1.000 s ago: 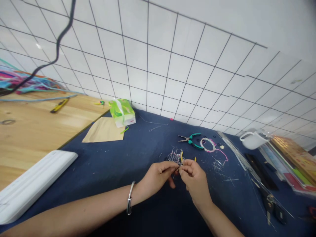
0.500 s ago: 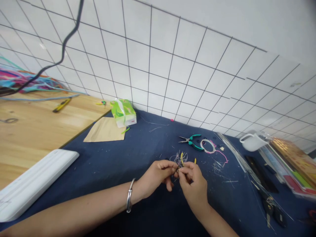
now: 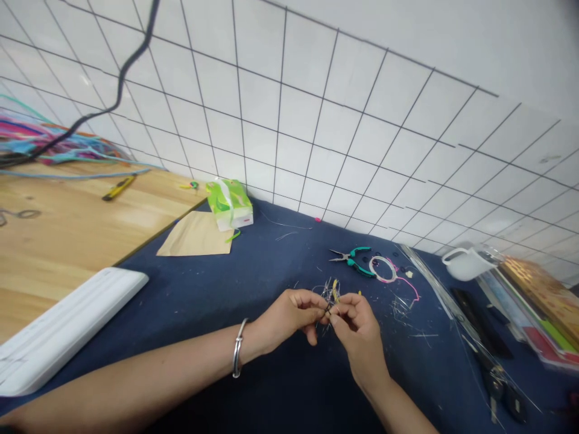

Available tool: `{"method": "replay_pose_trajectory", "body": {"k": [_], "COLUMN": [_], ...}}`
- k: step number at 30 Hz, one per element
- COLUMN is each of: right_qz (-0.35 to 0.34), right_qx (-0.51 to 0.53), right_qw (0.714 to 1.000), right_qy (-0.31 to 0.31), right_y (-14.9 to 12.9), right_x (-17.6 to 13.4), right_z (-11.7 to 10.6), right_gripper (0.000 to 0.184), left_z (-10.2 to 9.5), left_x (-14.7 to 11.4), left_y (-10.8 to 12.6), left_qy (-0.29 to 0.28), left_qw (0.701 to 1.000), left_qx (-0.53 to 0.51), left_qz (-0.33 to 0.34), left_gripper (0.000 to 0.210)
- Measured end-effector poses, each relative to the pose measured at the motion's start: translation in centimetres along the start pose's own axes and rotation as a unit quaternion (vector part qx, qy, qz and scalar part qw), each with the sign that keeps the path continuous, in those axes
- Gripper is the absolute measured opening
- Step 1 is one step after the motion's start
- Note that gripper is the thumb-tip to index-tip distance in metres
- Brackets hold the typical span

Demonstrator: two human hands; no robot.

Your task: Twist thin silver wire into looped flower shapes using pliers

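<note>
My left hand (image 3: 287,316) pinches a small dark piece (image 3: 327,309), its fingertips almost touching those of my right hand. My right hand (image 3: 359,331) is also closed in a pinch at this spot; what its fingers grip is mostly hidden, too small to name. Just behind the fingertips lie a tangle of thin wire scraps (image 3: 324,290) and a yellow-handled tool (image 3: 335,290), partly covered by my hands. Farther back, needle-nose pliers (image 3: 350,257) with teal handles lie with their handles spread, beside a white coil (image 3: 382,269) with pink cord.
A white rectangular device (image 3: 76,325) stands at left. Behind it are a brown paper envelope (image 3: 196,235) and a green tissue pack (image 3: 230,205). At right are long clear strips (image 3: 427,277), a white mug (image 3: 468,263), stacked books (image 3: 536,307) and black-handled scissors (image 3: 495,383).
The whole view has shifted slightly. My right hand's fingers have rolled a little, and both hands stay together at the same spot, still pinching.
</note>
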State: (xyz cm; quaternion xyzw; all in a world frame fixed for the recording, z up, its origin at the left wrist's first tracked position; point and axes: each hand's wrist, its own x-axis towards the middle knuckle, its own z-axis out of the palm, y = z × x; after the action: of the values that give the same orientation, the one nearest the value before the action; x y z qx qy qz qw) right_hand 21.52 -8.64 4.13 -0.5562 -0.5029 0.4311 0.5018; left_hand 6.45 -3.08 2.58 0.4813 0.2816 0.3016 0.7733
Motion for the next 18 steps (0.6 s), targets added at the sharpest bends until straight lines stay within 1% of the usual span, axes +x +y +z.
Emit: {"method": "replay_pose_trajectory", "body": {"k": [5, 7, 9, 11, 14, 16, 18], "right_qz": [0.023, 0.031, 0.035, 0.047, 0.071, 0.079, 0.080], "right_qx": [-0.011, -0.017, -0.015, 0.007, 0.040, 0.047, 0.048], "right_qw": [1.000, 0.999, 0.999, 0.999, 0.997, 0.996, 0.995], "right_qy": [0.005, 0.003, -0.003, -0.008, 0.005, 0.023, 0.031], "right_y": [-0.1, -0.4, -0.5, -0.4, 0.0, 0.4, 0.7], "right_x": [0.0, 0.0, 0.0, -0.2, -0.3, -0.3, -0.2], "right_z": [-0.1, -0.2, -0.3, -0.2, 0.0, 0.1, 0.1], "right_gripper": [0.020, 0.021, 0.024, 0.029, 0.036, 0.036, 0.035], "left_z": [-0.3, -0.4, -0.3, 0.0, 0.8, 1.3, 1.7], "left_x": [0.1, 0.1, -0.1, -0.3, -0.8, -1.1, -1.2], "left_y": [-0.2, -0.3, -0.4, -0.4, -0.2, -0.2, -0.1], "left_qy": [-0.003, -0.003, -0.004, -0.016, -0.044, -0.046, -0.042], "left_qw": [1.000, 1.000, 0.998, 0.993, 0.974, 0.962, 0.956], "left_qx": [-0.017, -0.005, 0.038, 0.101, 0.200, 0.250, 0.274], "left_qz": [0.018, 0.027, 0.043, 0.066, 0.098, 0.101, 0.095], "left_gripper": [0.017, 0.019, 0.021, 0.025, 0.031, 0.033, 0.034]}}
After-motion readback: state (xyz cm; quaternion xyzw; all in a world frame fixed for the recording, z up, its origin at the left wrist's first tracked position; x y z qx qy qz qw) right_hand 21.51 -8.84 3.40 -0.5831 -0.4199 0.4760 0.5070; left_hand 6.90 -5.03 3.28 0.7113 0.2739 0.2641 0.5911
